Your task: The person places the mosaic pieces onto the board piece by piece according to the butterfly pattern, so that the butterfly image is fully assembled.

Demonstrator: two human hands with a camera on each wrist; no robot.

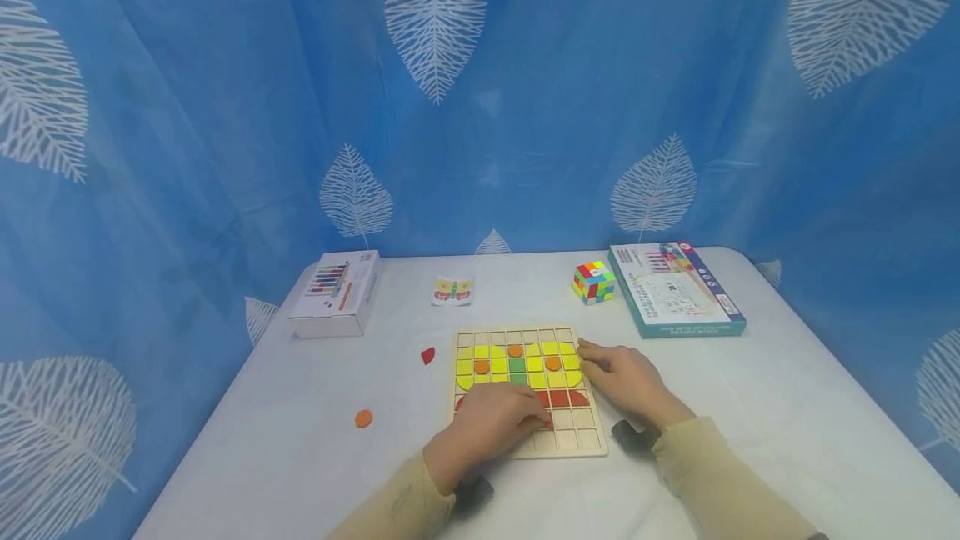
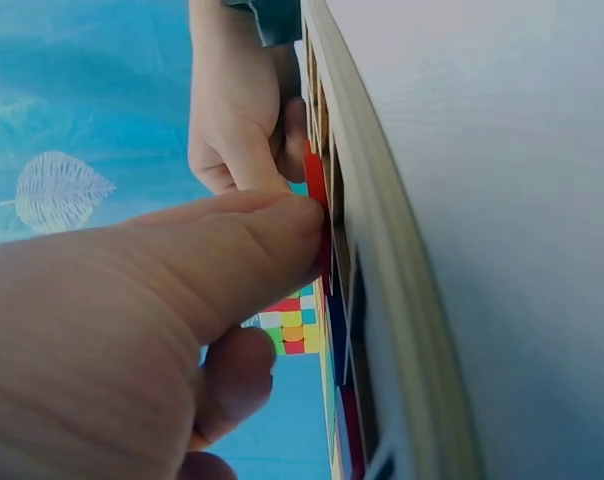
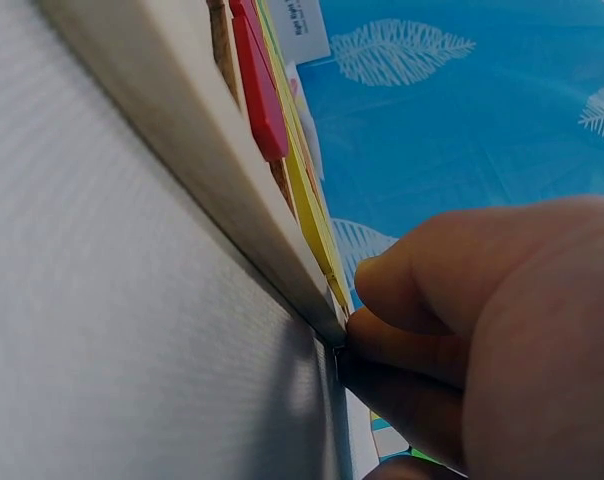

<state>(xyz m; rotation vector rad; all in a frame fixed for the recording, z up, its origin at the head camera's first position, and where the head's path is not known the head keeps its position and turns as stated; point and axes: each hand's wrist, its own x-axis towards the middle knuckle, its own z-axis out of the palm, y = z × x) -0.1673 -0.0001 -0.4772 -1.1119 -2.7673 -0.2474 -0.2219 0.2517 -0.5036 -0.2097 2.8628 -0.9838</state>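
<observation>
A square wooden grid board lies on the table, with yellow, green, orange and red tiles in its cells. My left hand reaches over its lower middle. The left thumb and fingers pinch a red tile at the grid, just below a row of red tiles. This hand hides the board's lower left cells. At the board's right edge, my right hand holds the upper corner, its bent fingers against the wood. The thumb lies close over the tiled face in the right wrist view.
Left of the board lie a loose red quarter-round tile and an orange disc. Behind it are a butterfly pattern card and a puzzle cube. A white box stands back left, a flat game box back right.
</observation>
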